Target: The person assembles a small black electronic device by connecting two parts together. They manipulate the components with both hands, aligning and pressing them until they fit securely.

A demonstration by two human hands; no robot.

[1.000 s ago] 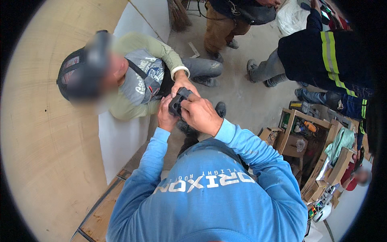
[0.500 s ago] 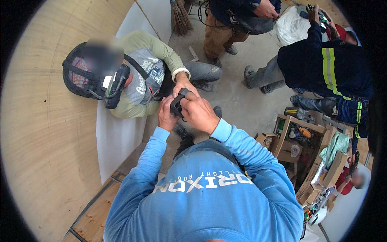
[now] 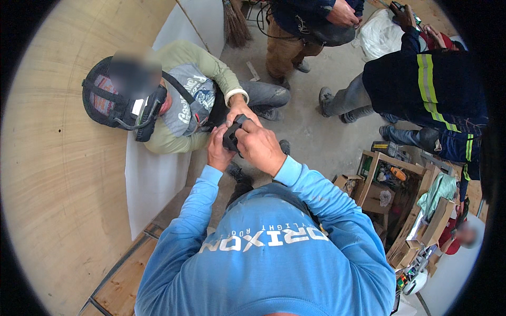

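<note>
A small black device (image 3: pixel 231 139), its exact kind unclear, is between my two hands in front of my chest. My left hand (image 3: pixel 217 149) wraps round its left side. From the right, my right hand (image 3: pixel 260 146) grips it with bent fingers near the top. A co-worker's hand (image 3: pixel 240 108) reaches in from the far side and touches the device too. Blue sleeves (image 3: pixel 200 195) cover both my forearms. The device's underside and some of my fingertips are hidden.
Close on the left, a co-worker in a cap (image 3: pixel 105 89) faces the device beside a wooden panel (image 3: pixel 58 158). More people stand at the far side and right, one wearing a dark jacket (image 3: pixel 400 89). A wooden bench frame (image 3: pixel 395 160) with tools is at the right; a broom (image 3: pixel 235 26) leans far back.
My hands and the black device stay almost in place. At the far right, the person in the dark jacket has shifted slightly, with the hands moving a little.
</note>
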